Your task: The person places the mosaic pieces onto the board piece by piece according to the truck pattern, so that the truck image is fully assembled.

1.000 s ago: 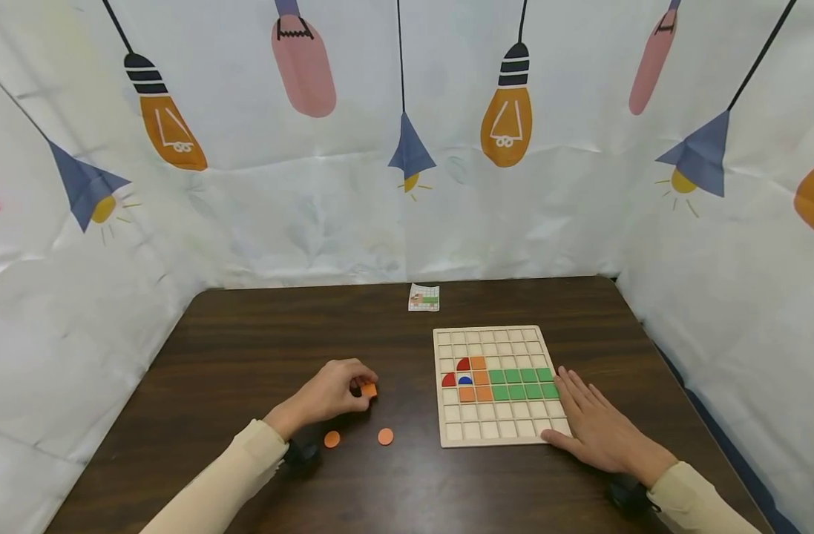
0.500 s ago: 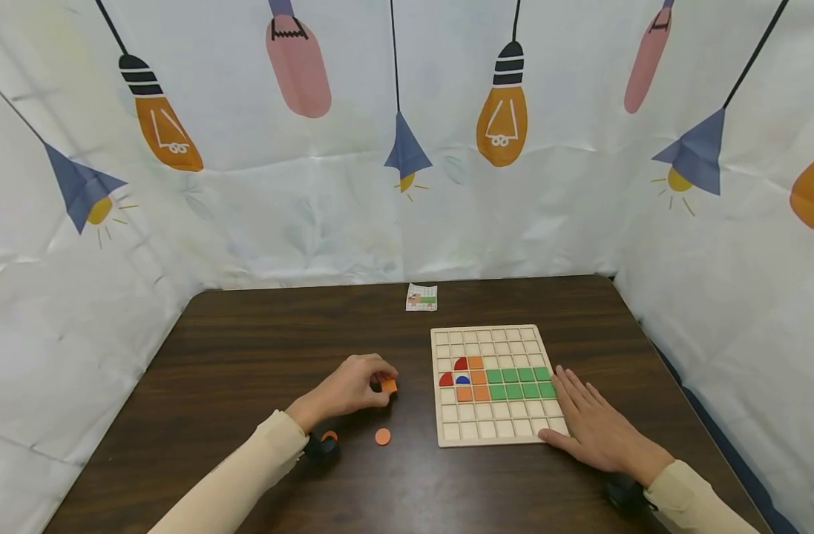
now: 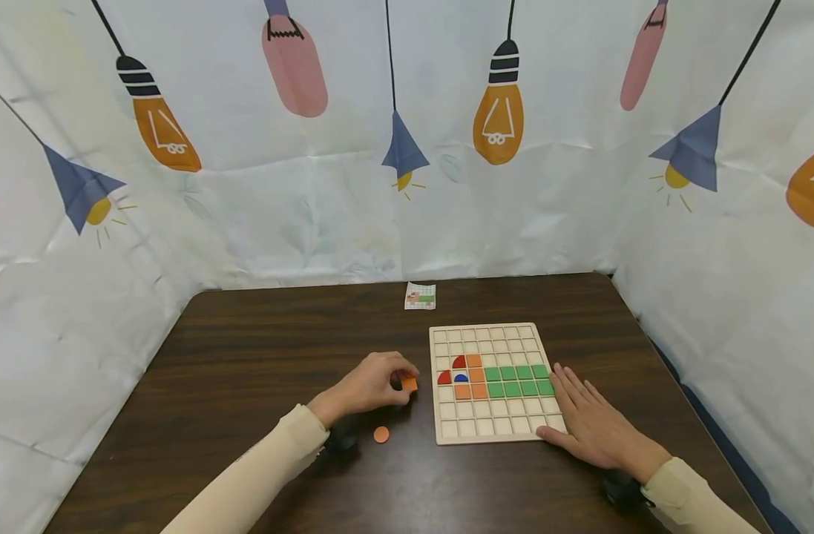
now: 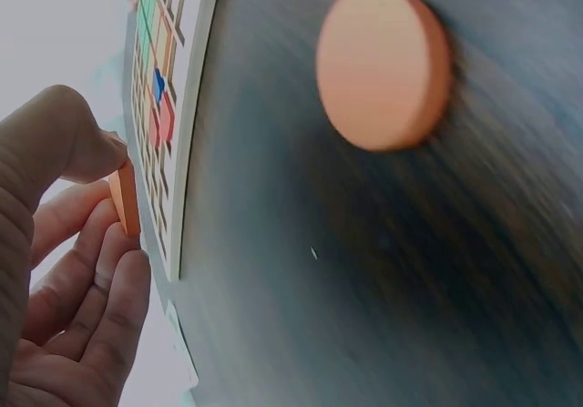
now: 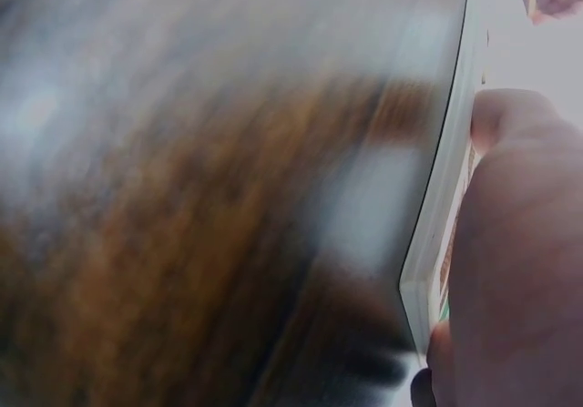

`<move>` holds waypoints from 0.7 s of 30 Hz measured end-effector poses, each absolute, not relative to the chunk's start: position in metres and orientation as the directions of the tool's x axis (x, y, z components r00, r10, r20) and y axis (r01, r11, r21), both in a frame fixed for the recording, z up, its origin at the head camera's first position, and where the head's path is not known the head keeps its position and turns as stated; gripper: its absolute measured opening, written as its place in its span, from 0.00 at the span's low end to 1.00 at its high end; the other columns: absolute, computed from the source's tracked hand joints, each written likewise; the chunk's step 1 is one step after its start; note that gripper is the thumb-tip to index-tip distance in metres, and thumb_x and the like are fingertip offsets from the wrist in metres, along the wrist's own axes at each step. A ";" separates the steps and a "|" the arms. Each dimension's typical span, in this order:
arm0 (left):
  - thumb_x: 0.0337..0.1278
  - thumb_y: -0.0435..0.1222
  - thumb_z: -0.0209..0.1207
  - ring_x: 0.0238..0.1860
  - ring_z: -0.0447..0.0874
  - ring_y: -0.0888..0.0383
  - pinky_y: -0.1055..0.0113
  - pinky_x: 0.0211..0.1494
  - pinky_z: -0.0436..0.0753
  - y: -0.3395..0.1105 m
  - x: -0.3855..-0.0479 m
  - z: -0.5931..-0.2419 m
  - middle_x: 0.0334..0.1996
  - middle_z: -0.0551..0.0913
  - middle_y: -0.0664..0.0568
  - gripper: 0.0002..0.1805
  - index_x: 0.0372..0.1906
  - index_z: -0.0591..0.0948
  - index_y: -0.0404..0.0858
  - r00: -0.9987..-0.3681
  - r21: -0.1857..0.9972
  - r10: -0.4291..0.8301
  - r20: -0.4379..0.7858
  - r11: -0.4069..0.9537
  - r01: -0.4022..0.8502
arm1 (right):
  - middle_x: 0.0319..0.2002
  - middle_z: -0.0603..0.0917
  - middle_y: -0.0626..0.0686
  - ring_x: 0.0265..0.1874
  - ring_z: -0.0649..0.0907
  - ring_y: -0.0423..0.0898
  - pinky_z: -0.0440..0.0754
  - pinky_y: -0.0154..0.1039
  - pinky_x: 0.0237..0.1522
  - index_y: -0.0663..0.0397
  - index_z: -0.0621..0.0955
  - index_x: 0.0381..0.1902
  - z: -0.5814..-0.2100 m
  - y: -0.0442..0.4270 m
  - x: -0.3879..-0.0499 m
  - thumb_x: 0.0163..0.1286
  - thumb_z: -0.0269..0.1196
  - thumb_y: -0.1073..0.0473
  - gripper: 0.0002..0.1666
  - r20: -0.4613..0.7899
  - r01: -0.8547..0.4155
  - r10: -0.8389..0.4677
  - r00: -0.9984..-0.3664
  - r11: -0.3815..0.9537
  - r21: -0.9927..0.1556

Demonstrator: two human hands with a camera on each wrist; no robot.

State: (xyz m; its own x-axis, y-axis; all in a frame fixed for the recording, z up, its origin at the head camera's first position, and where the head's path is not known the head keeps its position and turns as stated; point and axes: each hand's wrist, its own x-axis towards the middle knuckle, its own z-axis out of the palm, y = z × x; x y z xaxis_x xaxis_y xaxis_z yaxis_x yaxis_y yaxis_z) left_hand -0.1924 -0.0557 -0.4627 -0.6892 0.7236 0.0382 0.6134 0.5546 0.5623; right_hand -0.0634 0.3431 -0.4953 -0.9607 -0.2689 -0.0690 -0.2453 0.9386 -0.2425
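My left hand (image 3: pixel 373 382) pinches an orange square tile (image 3: pixel 409 384) between thumb and fingers, just left of the wooden grid board (image 3: pixel 487 430). In the left wrist view the same tile (image 4: pixel 125 203) is seen nearly edge-on. Red, blue, orange and green pieces sit in the board's cells, with the green tiles (image 3: pixel 516 381) in two rows reaching the right edge. Flat along that right edge rests my right hand (image 3: pixel 596 426), fingers straight and thumb on the lower corner. Its thumb side and the board's edge (image 5: pixel 437 188) show in the right wrist view.
An orange disc (image 3: pixel 381 434) lies on the dark wooden table (image 3: pixel 280 326) below the left hand. A small printed card (image 3: pixel 421 297) with a coloured grid lies near the far edge. A white patterned cloth (image 3: pixel 300 222) hangs behind and at both sides.
My left hand has moved right with the orange tile, closer to the board. Its forearm now covers the second orange disc seen earlier. The right hand stays on the board's edge.
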 end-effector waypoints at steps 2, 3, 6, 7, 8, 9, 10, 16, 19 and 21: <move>0.55 0.35 0.69 0.42 0.85 0.60 0.67 0.49 0.87 -0.051 -0.192 -0.462 0.44 0.87 0.54 0.17 0.51 0.88 0.38 -0.685 0.562 0.728 0.037 0.552 0.616 | 0.83 0.53 0.68 0.81 0.58 0.69 0.59 0.69 0.76 0.64 0.54 0.82 -0.496 0.343 -0.063 0.73 0.55 0.26 0.60 -0.068 -0.245 -0.269 -0.961 0.938 -0.244; 0.55 0.35 0.69 0.42 0.85 0.60 0.67 0.49 0.86 -0.049 -0.192 -0.462 0.44 0.87 0.54 0.17 0.51 0.89 0.39 -0.683 0.562 0.730 0.036 0.550 0.617 | 0.83 0.52 0.68 0.81 0.58 0.69 0.59 0.69 0.77 0.64 0.54 0.82 -0.496 0.343 -0.063 0.73 0.55 0.26 0.60 -0.068 -0.244 -0.267 -0.961 0.939 -0.244; 0.56 0.36 0.69 0.42 0.84 0.61 0.68 0.49 0.86 -0.042 -0.192 -0.461 0.44 0.87 0.54 0.17 0.51 0.89 0.39 -0.678 0.561 0.734 0.032 0.549 0.620 | 0.83 0.52 0.67 0.81 0.57 0.68 0.58 0.69 0.77 0.64 0.54 0.82 -0.496 0.344 -0.063 0.73 0.54 0.26 0.59 -0.064 -0.243 -0.265 -0.962 0.940 -0.240; 0.55 0.35 0.69 0.42 0.84 0.61 0.68 0.49 0.86 -0.040 -0.192 -0.462 0.44 0.87 0.54 0.17 0.51 0.89 0.39 -0.676 0.560 0.737 0.031 0.547 0.622 | 0.83 0.52 0.67 0.81 0.57 0.68 0.58 0.69 0.77 0.65 0.54 0.82 -0.497 0.344 -0.063 0.73 0.54 0.26 0.59 -0.064 -0.243 -0.264 -0.962 0.940 -0.238; 0.55 0.35 0.69 0.42 0.83 0.61 0.69 0.49 0.86 -0.038 -0.192 -0.462 0.44 0.87 0.54 0.17 0.52 0.89 0.40 -0.673 0.560 0.739 0.030 0.545 0.624 | 0.83 0.52 0.67 0.81 0.57 0.68 0.58 0.68 0.77 0.64 0.53 0.82 -0.497 0.344 -0.063 0.73 0.54 0.26 0.60 -0.063 -0.243 -0.264 -0.962 0.941 -0.237; 0.55 0.35 0.69 0.42 0.83 0.61 0.69 0.49 0.86 -0.037 -0.192 -0.463 0.44 0.87 0.54 0.17 0.52 0.89 0.40 -0.670 0.560 0.742 0.030 0.543 0.626 | 0.83 0.52 0.67 0.82 0.57 0.68 0.58 0.68 0.77 0.64 0.53 0.82 -0.497 0.344 -0.063 0.73 0.54 0.26 0.60 -0.063 -0.241 -0.263 -0.963 0.941 -0.236; 0.55 0.35 0.69 0.42 0.83 0.61 0.69 0.49 0.86 -0.035 -0.193 -0.464 0.45 0.87 0.54 0.18 0.52 0.88 0.40 -0.667 0.559 0.744 0.031 0.541 0.629 | 0.83 0.52 0.67 0.82 0.57 0.68 0.58 0.68 0.78 0.64 0.53 0.82 -0.497 0.344 -0.063 0.73 0.54 0.26 0.60 -0.062 -0.241 -0.262 -0.963 0.941 -0.236; 0.56 0.35 0.69 0.42 0.83 0.62 0.70 0.49 0.86 -0.027 -0.193 -0.467 0.46 0.87 0.53 0.18 0.53 0.88 0.40 -0.653 0.548 0.756 0.030 0.534 0.644 | 0.83 0.51 0.67 0.82 0.56 0.68 0.58 0.68 0.78 0.64 0.53 0.83 -0.498 0.345 -0.063 0.74 0.53 0.26 0.59 -0.060 -0.240 -0.261 -0.963 0.941 -0.240; 0.56 0.36 0.70 0.42 0.82 0.62 0.71 0.49 0.85 -0.022 -0.193 -0.468 0.47 0.87 0.52 0.18 0.54 0.88 0.39 -0.650 0.550 0.759 0.022 0.534 0.642 | 0.83 0.52 0.67 0.82 0.57 0.68 0.58 0.68 0.77 0.64 0.53 0.83 -0.498 0.345 -0.063 0.74 0.53 0.26 0.59 -0.059 -0.241 -0.262 -0.963 0.940 -0.242; 0.57 0.37 0.70 0.41 0.81 0.62 0.72 0.48 0.85 -0.020 -0.193 -0.469 0.47 0.87 0.52 0.18 0.54 0.88 0.39 -0.646 0.551 0.763 0.018 0.532 0.644 | 0.83 0.52 0.67 0.81 0.57 0.68 0.58 0.68 0.77 0.64 0.53 0.83 -0.498 0.345 -0.063 0.74 0.53 0.26 0.59 -0.058 -0.242 -0.262 -0.963 0.940 -0.240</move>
